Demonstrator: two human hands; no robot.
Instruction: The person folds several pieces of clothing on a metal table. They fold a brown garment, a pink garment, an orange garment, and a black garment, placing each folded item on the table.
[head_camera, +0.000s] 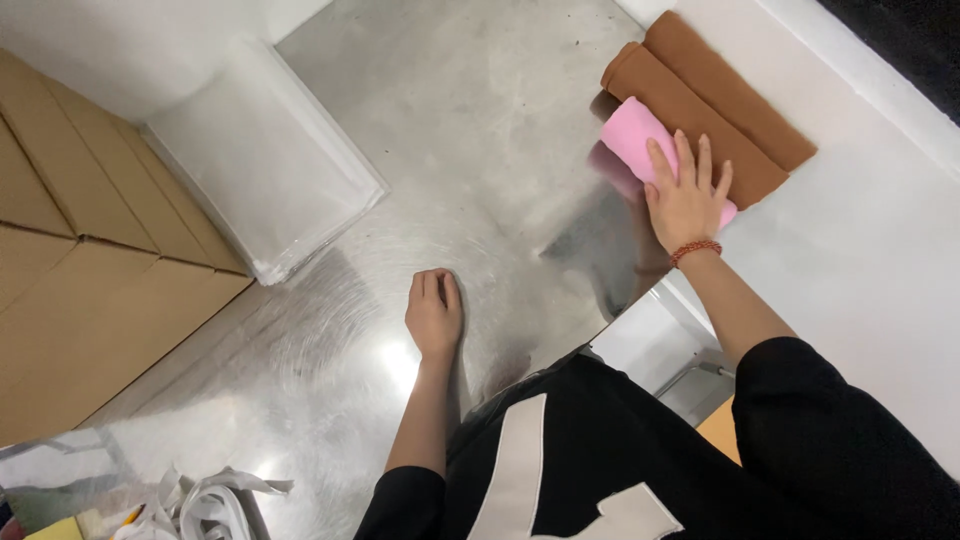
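while a crumpled white strip (215, 500) lies at the near edge of the brushed steel table (470, 130), the person's left hand (434, 312) rests on the bare metal, fingers curled under, gripping nothing. farther out, the right hand (686, 195), a red bead bracelet (695, 250) at its wrist, lies flat and spread open on a pink rolled cloth (636, 140), pressing rather than grasping it. the soft roll sits at the table's far right edge, its long axis running diagonally from near right to far left. just beyond, touching it, two brown rolled cloths (715, 100) lie parallel. clear plastic bags (265, 160) are stacked at far left beside cardboard boxes (90, 270).
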